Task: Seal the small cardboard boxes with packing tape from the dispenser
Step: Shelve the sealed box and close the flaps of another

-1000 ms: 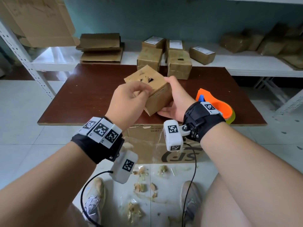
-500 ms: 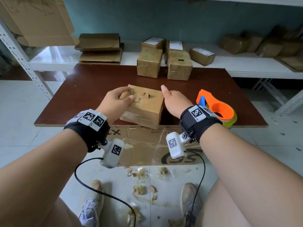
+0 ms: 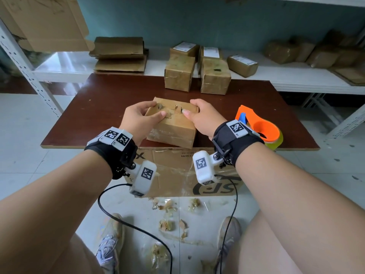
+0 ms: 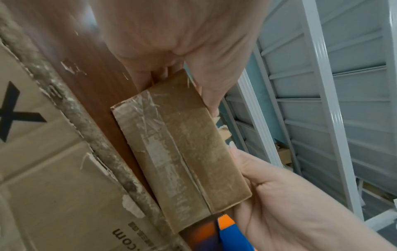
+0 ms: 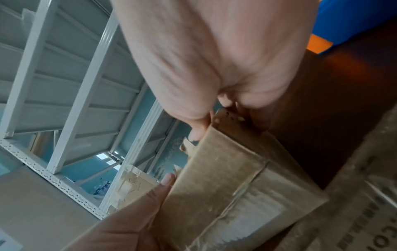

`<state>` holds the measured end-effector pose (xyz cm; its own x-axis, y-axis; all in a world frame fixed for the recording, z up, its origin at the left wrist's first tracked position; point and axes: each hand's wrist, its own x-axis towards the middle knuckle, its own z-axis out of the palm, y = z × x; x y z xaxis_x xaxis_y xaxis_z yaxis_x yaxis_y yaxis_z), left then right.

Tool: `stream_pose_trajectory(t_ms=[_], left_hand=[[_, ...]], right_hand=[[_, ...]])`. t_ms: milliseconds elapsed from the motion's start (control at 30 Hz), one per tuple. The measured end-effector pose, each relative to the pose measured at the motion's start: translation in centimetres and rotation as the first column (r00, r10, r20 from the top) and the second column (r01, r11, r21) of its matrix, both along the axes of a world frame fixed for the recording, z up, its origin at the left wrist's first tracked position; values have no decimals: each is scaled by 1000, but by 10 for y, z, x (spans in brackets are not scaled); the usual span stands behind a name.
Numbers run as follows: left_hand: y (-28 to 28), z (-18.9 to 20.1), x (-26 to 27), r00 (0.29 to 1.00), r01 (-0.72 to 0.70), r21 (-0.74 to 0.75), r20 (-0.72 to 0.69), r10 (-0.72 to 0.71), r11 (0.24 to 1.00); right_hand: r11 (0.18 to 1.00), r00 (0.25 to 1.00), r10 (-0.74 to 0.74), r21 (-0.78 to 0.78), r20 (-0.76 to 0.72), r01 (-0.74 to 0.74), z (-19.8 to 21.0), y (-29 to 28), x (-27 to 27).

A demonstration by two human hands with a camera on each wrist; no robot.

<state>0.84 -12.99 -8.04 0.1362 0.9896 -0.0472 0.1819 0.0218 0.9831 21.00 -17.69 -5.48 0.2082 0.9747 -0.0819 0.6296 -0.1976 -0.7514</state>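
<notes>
A small worn cardboard box (image 3: 173,125) sits on the brown table (image 3: 94,107) near its front edge, its top torn in the middle. My left hand (image 3: 138,117) grips the box's left side, thumb on top. My right hand (image 3: 201,115) grips the right side, thumb on the top too. The left wrist view shows the box's taped front face (image 4: 182,152), and the right wrist view shows the same box (image 5: 232,183) from the right. The orange tape dispenser (image 3: 260,129) with a yellowish roll lies on the table behind my right wrist.
Two sealed boxes (image 3: 178,74) (image 3: 215,77) stand at the table's far edge. Flattened cardboard (image 3: 118,54) and more parcels (image 3: 242,65) lie on the white shelf behind. A large flat carton (image 3: 177,171) leans under the table; tape scraps (image 3: 167,224) litter the floor by my shoes.
The box was held tilted in the air; it came down onto the table. Both hands now grip its sides with thumbs on its top.
</notes>
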Motion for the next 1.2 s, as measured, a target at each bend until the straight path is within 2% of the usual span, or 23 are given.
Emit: stream_pose_trajectory(t_ms=[133,267,400,467,633,967,1100,1200], left_hand=[[-9,-2,3,997,-4,46,-82,8,999],[-13,-5,7,992,-18,78,-125,27,997],[-13,-5,11,992,-41,60,-113,48,997],[-13,-4,12,993,-46,58,-102,52,997],[-16,-4,20,996,-5,31,-85,7,1000],[-18,8,24,978,11,18,-207,-7,1000],[-28,8,21,951,34,38,-309,-20,999],[-33,9,19,948,25,32,-319,-14,999]], right_hand=[[1000,996,15,-13,92,-14,6,1,6],[997,999,-28,68,32,26,2,2,-3],[995,984,-81,43,-158,89,2,3,-10],[993,975,-91,60,-200,105,3,-1,-11],[981,987,-126,139,-95,138,-6,-9,1],[946,943,-267,131,-198,296,-16,2,-13],[938,924,-304,99,-231,333,-17,1,-17],[926,905,-358,35,-230,376,-13,1,-21]])
